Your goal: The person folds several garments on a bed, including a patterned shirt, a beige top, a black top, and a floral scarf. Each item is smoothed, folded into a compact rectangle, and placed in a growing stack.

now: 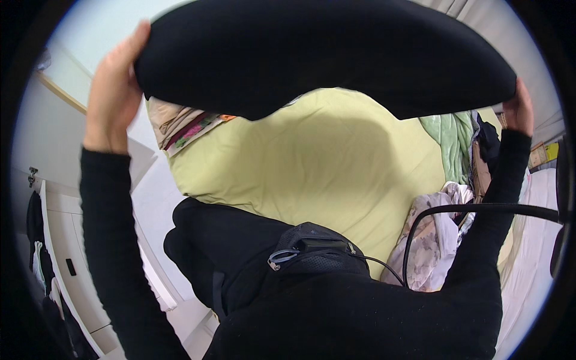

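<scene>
A black cloth garment (324,49) is stretched wide in the air across the top of the view. My left hand (112,85) grips its left end, with the thumb up along the edge. At the opposite end my right hand (519,110) holds the cloth, and most of its fingers are hidden behind it. The lower edge of the garment hangs with a curved gap in the middle. Which kind of garment it is, I cannot tell. Below it spreads a yellow-green bed sheet (310,162), on which a shadow falls.
Folded clothes (180,123) lie stacked at the bed's far left. To the right are a green plush blanket (450,144) and a crumpled floral cloth (427,243). An open white wardrobe (74,261) stands at left. A black cable (486,208) runs from my waist pouch (321,249).
</scene>
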Demonstrator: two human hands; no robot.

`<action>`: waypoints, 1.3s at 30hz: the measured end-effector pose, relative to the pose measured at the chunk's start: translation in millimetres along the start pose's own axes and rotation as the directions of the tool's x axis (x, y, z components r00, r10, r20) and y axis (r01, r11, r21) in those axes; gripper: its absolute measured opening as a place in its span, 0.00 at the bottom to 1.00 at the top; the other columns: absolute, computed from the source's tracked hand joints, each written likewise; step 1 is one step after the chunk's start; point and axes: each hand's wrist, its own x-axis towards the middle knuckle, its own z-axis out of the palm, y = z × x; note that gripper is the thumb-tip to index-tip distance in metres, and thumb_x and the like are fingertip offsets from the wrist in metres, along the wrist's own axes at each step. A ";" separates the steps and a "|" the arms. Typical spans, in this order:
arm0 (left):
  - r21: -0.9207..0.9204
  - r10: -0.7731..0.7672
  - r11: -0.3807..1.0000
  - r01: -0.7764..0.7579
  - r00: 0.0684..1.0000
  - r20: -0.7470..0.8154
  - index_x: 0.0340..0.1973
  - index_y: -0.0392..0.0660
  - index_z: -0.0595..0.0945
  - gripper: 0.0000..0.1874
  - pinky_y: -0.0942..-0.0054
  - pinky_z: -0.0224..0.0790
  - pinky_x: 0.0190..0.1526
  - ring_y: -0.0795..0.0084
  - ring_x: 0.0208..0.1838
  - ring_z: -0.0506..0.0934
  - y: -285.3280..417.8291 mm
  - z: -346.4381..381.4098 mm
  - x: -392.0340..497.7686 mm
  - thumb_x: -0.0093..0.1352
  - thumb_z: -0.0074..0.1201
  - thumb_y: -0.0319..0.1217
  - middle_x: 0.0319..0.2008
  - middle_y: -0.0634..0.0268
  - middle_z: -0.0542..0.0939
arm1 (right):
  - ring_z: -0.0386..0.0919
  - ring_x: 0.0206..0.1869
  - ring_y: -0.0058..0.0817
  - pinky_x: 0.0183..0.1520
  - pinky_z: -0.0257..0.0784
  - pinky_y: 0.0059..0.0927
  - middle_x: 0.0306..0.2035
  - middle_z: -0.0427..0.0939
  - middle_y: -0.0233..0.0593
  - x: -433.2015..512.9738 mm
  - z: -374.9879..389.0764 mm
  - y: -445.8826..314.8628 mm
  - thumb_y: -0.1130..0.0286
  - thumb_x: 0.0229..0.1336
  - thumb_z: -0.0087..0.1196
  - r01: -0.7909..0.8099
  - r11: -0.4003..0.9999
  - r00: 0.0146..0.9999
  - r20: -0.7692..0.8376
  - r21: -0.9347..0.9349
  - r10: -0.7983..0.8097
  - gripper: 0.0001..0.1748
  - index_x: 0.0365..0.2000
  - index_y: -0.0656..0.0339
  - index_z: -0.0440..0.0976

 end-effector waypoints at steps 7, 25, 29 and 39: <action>-0.048 -0.476 0.879 0.475 0.879 -0.030 0.18 0.51 0.68 0.14 0.85 0.51 0.25 0.89 0.22 0.62 -183.0 34.0 -140.5 0.66 0.53 0.33 0.18 0.81 0.66 | 0.64 0.21 0.11 0.23 0.56 0.15 0.21 0.69 0.19 -200.6 -42.1 177.5 0.70 0.49 0.57 -0.474 0.769 0.876 -0.142 -0.428 0.461 0.03 0.24 0.54 0.73; 0.204 -0.379 0.895 0.397 0.917 -0.122 0.43 0.34 0.75 0.15 0.75 0.68 0.42 0.71 0.38 0.77 -278.8 78.8 -134.8 0.63 0.53 0.28 0.36 0.60 0.80 | 0.74 0.40 0.26 0.46 0.68 0.22 0.39 0.76 0.41 -152.0 40.4 313.9 0.62 0.50 0.59 -0.477 0.578 0.853 -0.192 -0.662 0.485 0.24 0.42 0.72 0.70; 0.211 -0.293 0.935 0.284 0.956 0.011 0.47 0.34 0.74 0.15 0.77 0.67 0.46 0.75 0.41 0.75 -280.2 62.1 -135.2 0.65 0.49 0.25 0.40 0.63 0.79 | 0.74 0.45 0.35 0.50 0.67 0.31 0.42 0.76 0.47 -123.8 38.3 308.2 0.68 0.50 0.58 -0.402 0.772 0.893 -0.026 -0.492 0.448 0.26 0.46 0.75 0.67; 0.628 -0.195 0.773 0.092 0.976 0.097 0.45 0.35 0.74 0.16 0.66 0.68 0.47 0.49 0.45 0.74 -270.1 76.7 -163.0 0.61 0.50 0.24 0.41 0.46 0.76 | 0.73 0.43 0.44 0.47 0.68 0.38 0.37 0.75 0.49 -85.9 120.3 330.2 0.67 0.46 0.55 -0.010 0.255 0.972 0.050 -0.967 0.230 0.15 0.35 0.63 0.73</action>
